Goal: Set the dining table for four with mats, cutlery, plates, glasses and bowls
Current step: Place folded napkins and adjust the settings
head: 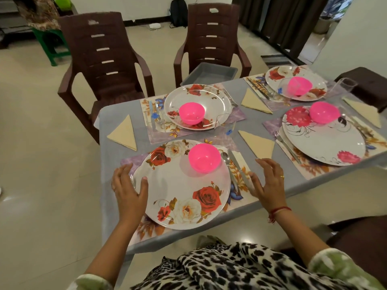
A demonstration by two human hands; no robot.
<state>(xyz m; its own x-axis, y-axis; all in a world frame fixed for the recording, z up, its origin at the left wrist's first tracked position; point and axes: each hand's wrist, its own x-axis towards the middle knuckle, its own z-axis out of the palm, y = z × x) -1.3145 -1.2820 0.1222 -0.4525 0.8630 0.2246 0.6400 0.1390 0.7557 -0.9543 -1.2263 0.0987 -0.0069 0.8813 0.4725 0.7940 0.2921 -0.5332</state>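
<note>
At the near edge of the desk (293, 181), my right grip (268, 181) hovers spread and empty by the knife (236, 164), while my left grip (127, 189) touches the plate (182, 195), contents I cannot tell, and a nudge could slide the bowl (204, 156).

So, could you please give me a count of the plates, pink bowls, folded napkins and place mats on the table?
Plates: 4
Pink bowls: 4
Folded napkins: 4
Place mats: 4
Total: 16
</note>
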